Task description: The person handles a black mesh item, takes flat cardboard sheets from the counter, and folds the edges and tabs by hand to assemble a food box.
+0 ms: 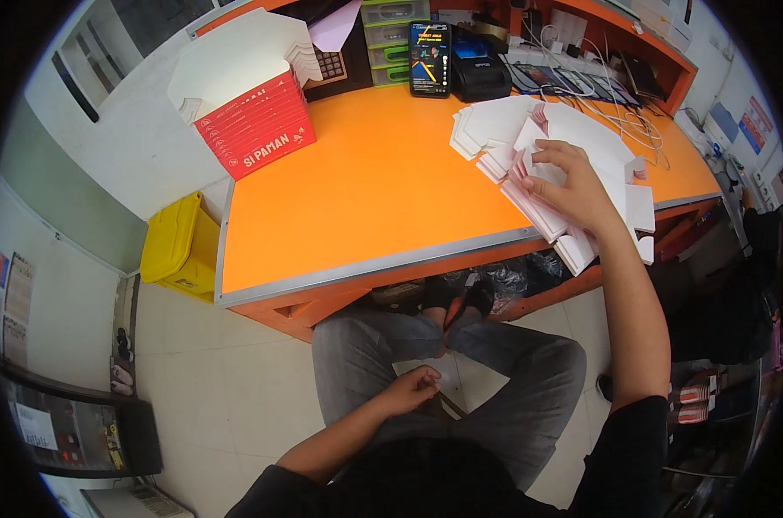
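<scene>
My right hand (571, 183) is over a loose pile of flat, unfolded white cardboard box blanks (594, 138) at the right of the orange table. Its fingers curve down at the pile's left flaps, with the thumb apart from the fingertips and no blank visibly lifted. Above my lap hangs my left hand (411, 390), loosely curled, fingers slightly apart and nothing in it. On the table's left side stands a neat stack of red boxes (262, 121), their white lids or flaps raised at the back.
Across the back of the orange table (365, 190) stand a phone (430, 60), a black device (480, 73) and a small green drawer unit (396, 39). White cables (624, 112) lie tangled behind the blanks. A yellow bin (184, 246) is on the floor beside the table's left edge.
</scene>
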Available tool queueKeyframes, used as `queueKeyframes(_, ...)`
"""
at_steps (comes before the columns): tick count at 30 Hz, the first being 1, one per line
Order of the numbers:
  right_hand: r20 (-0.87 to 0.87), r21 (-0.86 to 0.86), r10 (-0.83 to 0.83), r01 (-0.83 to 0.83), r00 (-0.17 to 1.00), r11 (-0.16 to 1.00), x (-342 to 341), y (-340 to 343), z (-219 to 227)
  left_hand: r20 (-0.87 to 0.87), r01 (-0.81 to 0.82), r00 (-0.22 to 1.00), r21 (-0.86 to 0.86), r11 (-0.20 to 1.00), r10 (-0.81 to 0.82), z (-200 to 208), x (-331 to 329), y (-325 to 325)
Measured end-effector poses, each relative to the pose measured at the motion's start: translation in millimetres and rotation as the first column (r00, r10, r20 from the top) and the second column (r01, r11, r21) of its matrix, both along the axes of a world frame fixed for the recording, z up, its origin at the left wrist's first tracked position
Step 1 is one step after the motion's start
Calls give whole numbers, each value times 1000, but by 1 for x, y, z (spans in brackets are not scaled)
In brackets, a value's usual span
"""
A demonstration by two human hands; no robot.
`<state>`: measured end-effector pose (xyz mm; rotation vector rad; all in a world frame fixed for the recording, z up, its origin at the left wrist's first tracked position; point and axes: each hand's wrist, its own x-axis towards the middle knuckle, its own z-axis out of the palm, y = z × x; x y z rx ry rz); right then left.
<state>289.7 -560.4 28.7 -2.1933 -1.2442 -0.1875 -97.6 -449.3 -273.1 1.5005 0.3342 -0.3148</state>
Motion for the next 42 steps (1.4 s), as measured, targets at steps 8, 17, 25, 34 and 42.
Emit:
queueKeyframes(8,-153,76,17,-5,988,997,1,0,-2,18,10,1000,35,999,-10,1,-1,0)
queueKeyframes(17,-79,121,-20,30,997,992,-11,8,2,49,3,999,32,999,-4,0,-1,0)
queueKeyframes(25,-230,215,18,33,973,976,-4,4,-5,36,-6,999,14,1000,5,-5,-1,-1)
queueKeyframes(34,-523,321,71,119,849,939,-9,-1,1,9,10,1000,41,999,-11,6,0,0)
queueKeyframes(42,-352,388,39,107,935,916,-6,-1,3,63,10,998,34,999,-12,-2,-2,0)
